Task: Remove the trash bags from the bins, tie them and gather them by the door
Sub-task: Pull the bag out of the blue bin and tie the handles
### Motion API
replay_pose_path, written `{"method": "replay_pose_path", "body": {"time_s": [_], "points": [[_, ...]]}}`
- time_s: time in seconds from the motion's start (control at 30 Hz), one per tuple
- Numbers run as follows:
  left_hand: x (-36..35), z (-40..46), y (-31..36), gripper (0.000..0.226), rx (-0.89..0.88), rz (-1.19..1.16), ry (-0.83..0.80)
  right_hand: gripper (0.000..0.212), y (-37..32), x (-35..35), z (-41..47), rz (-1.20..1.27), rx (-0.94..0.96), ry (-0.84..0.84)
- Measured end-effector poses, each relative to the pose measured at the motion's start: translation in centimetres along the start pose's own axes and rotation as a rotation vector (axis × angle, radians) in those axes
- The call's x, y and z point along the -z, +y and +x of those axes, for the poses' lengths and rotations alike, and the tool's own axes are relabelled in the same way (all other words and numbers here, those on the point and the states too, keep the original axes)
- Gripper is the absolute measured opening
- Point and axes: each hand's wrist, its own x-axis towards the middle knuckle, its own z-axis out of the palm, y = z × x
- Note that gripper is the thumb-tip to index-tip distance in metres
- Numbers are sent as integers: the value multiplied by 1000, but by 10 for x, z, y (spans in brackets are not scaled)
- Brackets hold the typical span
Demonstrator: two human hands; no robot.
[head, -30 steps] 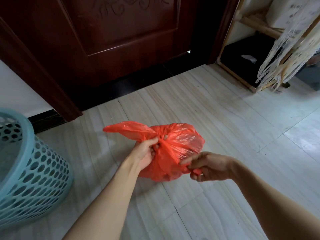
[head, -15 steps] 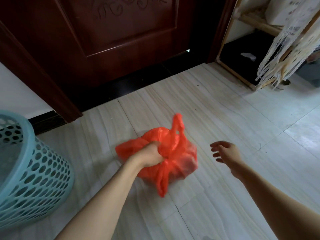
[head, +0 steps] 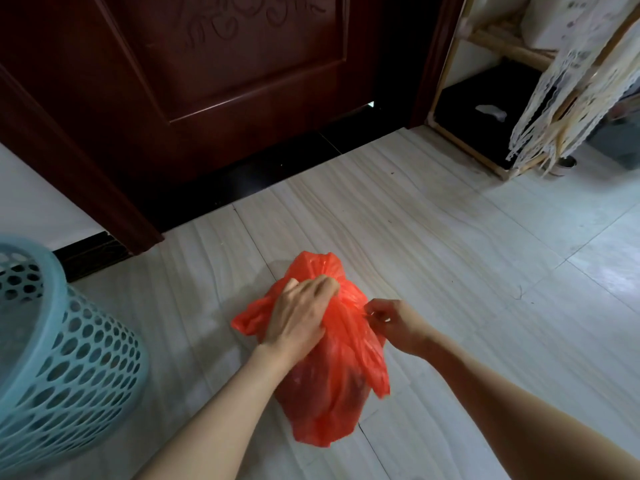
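A red plastic trash bag [head: 332, 386] hangs low over the pale floor in front of the dark wooden door [head: 225, 81]. My left hand [head: 301, 317] grips its gathered neck from above, fingers curled round the bunched plastic. My right hand [head: 391, 322] is at the bag's right side and pinches a fold of plastic near the neck. One loose handle strip trails down the bag's right side, another pokes out to the left.
A light blue perforated plastic bin [head: 59, 358] stands at the left edge. A wooden shelf rack [head: 485, 109] with a lace cloth [head: 561, 84] draped over it is at the upper right. The door's dark threshold [head: 263, 174] runs along the floor.
My right hand let go of the bag's handle, swung away open, then came back to pinch the plastic. My left hand shifted to grip the neck from above, and the bag dropped lower.
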Motion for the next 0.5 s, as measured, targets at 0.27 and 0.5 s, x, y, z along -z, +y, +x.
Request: {"method": "replay_pose_path", "body": {"time_s": [0.27, 0.5], "points": [[-3, 31, -1, 30, 1015, -805, 628, 32, -24, -8, 2, 261, 7, -191], [-17, 29, -13, 50, 1196, -1599, 470, 32, -15, -2, -5, 117, -72, -312]]}}
